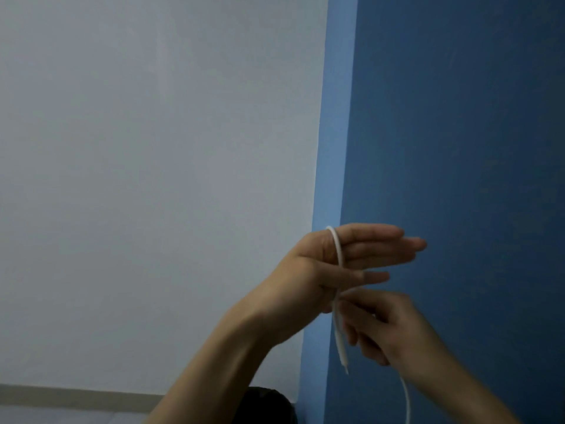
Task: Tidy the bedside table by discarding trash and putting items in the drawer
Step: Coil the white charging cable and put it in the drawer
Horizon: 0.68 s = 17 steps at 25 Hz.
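Note:
A thin white cable [337, 248] loops over my left hand [360, 252], which is raised in front of the wall with its fingers straight and pointing right. The thumb lies across the cable. Just below, my right hand [394, 328] is blurred, with curled fingers that hold the cable near the left thumb. One free end of the cable hangs down beside the right fingers. Another strand runs under the right wrist and out of the bottom of the frame. The bedside table and its drawer are out of view.
A pale wall [153, 179] fills the left and a blue wall [458, 148] the right, meeting at a corner behind my hands. A dark rounded object [269, 405] shows at the bottom edge, below my left forearm. A light ledge [76, 396] runs along the lower left.

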Available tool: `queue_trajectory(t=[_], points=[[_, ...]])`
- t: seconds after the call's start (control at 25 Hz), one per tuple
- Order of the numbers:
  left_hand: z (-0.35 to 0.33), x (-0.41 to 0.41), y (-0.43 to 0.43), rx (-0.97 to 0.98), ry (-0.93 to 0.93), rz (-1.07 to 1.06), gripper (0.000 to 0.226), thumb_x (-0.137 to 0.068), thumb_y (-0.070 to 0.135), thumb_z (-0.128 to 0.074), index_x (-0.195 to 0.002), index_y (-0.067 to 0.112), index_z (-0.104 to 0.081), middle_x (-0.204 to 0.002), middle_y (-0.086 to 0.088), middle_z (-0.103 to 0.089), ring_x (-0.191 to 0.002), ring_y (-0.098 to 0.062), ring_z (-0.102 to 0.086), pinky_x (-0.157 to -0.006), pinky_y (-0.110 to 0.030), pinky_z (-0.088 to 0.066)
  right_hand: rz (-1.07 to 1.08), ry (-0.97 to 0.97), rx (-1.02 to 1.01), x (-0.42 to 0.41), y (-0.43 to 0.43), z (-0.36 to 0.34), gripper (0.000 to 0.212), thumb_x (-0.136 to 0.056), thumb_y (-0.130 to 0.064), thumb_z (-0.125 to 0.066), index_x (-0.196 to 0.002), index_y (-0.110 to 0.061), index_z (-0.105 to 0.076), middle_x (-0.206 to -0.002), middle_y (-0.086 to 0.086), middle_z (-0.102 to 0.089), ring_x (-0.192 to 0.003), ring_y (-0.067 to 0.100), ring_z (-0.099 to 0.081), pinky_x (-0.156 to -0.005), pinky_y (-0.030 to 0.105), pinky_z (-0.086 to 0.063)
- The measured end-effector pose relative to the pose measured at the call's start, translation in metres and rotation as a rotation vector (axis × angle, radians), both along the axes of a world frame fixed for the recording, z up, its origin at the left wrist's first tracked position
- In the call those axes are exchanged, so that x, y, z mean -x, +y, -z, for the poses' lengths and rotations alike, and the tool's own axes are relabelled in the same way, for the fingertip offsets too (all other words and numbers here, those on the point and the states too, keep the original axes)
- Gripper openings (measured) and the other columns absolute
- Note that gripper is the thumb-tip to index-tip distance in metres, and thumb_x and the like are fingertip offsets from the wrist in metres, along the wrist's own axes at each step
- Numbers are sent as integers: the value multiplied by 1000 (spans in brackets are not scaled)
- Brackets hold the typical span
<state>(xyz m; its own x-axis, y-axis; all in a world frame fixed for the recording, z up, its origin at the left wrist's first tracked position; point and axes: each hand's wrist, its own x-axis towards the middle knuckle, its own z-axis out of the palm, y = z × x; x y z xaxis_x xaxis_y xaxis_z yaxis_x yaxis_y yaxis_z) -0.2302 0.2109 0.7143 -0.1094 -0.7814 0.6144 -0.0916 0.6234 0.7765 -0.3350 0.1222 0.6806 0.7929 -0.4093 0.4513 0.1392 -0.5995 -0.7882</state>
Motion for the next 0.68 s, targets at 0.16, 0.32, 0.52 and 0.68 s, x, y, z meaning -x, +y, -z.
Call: queue_trajectory(t=[0.16, 0.32, 0.52, 0.68], points=[[2, -11, 1, 17, -21, -110, 37, -90, -5, -37, -122, 8, -54, -126, -9, -63, -121, -21, -58, -106, -28, -41, -12, 57, 146, 12, -1, 1, 19, -89, -18, -54, -91, -29, -70, -51, -2, -60, -33, 1, -44, -38, 9, -32], [1, -5, 1, 20, -14, -194, 38, -95, 21, -38, -131, 12, -46, -125, -5, -65, -113, -17, -63, -104, -28, -44, 11, 107, 187, 23, 8, -4, 19, -91, -20, -51, -95, -28, -68, -58, -2, -63, -32, 3, -42, -37, 13, -33], [2, -4, 1, 57, -5, -323, 39, -99, 12, -35, -138, 14, -38, -72, -3, -58, -42, -8, -43, -51, -22, -49, 83, 137, 277, 31, 18, -8, 20, -89, -24, -54, -73, -26, -65, -51, -3, -63, -32, 3, -47, -37, 7, -32], [6, -2, 0, 22, -31, -329, 42, -97, -6, -32, -137, 3, -40, -111, -11, -62, -72, -16, -64, -55, -20, -49, 165, 223, 478, 38, 31, -17, 35, -86, -31, -56, -51, -26, -55, -39, -9, -59, -36, 0, -52, -43, 6, -36]])
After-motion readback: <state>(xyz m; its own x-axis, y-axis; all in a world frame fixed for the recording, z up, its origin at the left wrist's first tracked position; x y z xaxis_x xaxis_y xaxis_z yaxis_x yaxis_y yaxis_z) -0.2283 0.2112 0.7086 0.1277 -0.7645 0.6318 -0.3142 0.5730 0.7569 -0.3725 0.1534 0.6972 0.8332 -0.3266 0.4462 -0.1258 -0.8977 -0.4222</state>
